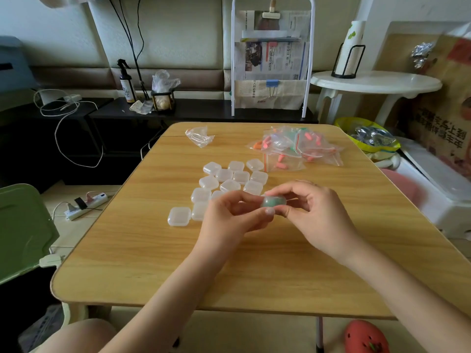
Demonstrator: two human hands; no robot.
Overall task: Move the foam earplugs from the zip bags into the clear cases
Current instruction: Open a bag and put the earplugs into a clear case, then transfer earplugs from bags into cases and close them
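Note:
Both hands meet above the middle of the wooden table [158, 263]. Between them is a small clear case [273, 201] with green earplugs showing through it. My left hand [229, 220] pinches it from the left and below, and my right hand [313, 212] grips its right side. Whether the case's lid is fully closed cannot be told. Just beyond the hands lies a cluster of several empty clear cases [229, 179]. A heap of zip bags [295, 149] with orange, pink and green earplugs rests at the far right. One empty zip bag [200, 136] lies at the far left.
A white round side table [377, 82] with a cup stack stands at the right, past the table. A white rack with newspapers [270, 62] stands behind the table. A green chair [23, 230] and a power strip [85, 205] are on the left. A red shoe [367, 337] lies on the floor.

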